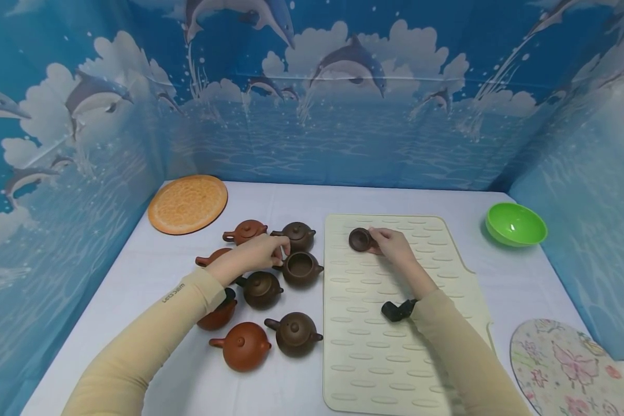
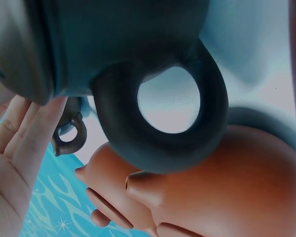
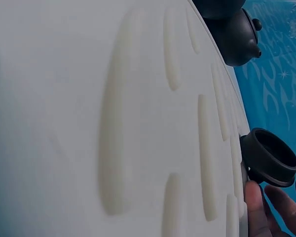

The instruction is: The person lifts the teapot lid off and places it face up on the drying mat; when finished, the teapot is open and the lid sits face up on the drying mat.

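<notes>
A small, round, dark brown teapot lid (image 1: 360, 240) is turned hollow side up in my right hand (image 1: 390, 245); fingers and thumb grip its edge above the cream mat. In the right wrist view the same lid (image 3: 270, 150) shows its hollow inside, with fingertips just below. My left hand (image 1: 262, 251) reaches over the teapots, fingers bent down at the handle of a lidless brown teapot (image 1: 300, 269). In the left wrist view, the hand (image 2: 12, 158) is partly hidden behind another dark teapot's large handle (image 2: 163, 153).
Lidded teapots, brown (image 1: 293, 334) and reddish (image 1: 245, 346), crowd left of the ridged cream mat (image 1: 364, 370). A green bowl (image 1: 516, 224) stands at the back right, a round flowered mat (image 1: 567, 358) at the front right. An orange round mat (image 1: 188, 204) lies at the back left.
</notes>
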Tool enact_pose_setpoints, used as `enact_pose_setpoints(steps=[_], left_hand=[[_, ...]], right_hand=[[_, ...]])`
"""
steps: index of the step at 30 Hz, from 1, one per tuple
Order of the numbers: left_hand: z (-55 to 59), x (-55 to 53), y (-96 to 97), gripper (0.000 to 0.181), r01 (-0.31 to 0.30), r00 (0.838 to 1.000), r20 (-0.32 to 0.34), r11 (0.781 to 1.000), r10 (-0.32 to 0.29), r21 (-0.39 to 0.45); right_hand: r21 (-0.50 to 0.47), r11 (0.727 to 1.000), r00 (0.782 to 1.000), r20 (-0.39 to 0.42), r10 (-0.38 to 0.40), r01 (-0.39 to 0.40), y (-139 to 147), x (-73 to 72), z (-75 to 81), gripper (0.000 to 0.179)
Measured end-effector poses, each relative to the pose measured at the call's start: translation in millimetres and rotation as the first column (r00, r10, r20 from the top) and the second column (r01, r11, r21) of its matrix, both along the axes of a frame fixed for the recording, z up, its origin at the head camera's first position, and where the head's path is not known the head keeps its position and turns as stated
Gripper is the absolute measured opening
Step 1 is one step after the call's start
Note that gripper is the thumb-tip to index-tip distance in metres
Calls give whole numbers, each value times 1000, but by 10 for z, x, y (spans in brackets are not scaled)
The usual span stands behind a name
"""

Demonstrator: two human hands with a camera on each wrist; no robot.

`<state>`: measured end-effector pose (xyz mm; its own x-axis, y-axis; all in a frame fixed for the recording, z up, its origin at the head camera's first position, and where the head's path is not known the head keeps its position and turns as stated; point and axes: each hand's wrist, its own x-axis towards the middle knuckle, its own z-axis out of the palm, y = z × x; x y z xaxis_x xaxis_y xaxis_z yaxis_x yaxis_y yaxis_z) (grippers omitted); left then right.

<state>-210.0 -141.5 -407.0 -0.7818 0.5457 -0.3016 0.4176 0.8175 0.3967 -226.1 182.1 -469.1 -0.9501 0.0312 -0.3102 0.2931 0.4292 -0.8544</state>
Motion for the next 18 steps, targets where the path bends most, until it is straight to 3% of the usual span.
enact_pose_setpoints(steps=[5, 8, 13, 15, 18], left_hand=[[3, -7, -23, 17, -12, 1000, 8, 1000, 12, 18], [36, -34, -71, 16, -18, 1000, -23, 998, 19, 52], [114, -151, -137, 20, -135, 982, -116, 985, 147, 105], [122, -209, -134, 23, -194, 972, -119, 976, 205, 102], [94, -281, -90, 29, -243, 964, -95, 968, 248, 68]], right_hand=[[-23, 1000, 1000, 8, 3, -2, 9, 1, 1, 53], [-20, 1000, 1000, -8, 4, -5, 4, 7, 23, 49], [108, 994, 985, -170, -7, 26, -55, 18, 184, 40], [151, 988, 967, -253, 4, 36, -141, 11, 290, 37], [161, 987, 940, -333, 70, -17, -354, -30, 418, 33]])
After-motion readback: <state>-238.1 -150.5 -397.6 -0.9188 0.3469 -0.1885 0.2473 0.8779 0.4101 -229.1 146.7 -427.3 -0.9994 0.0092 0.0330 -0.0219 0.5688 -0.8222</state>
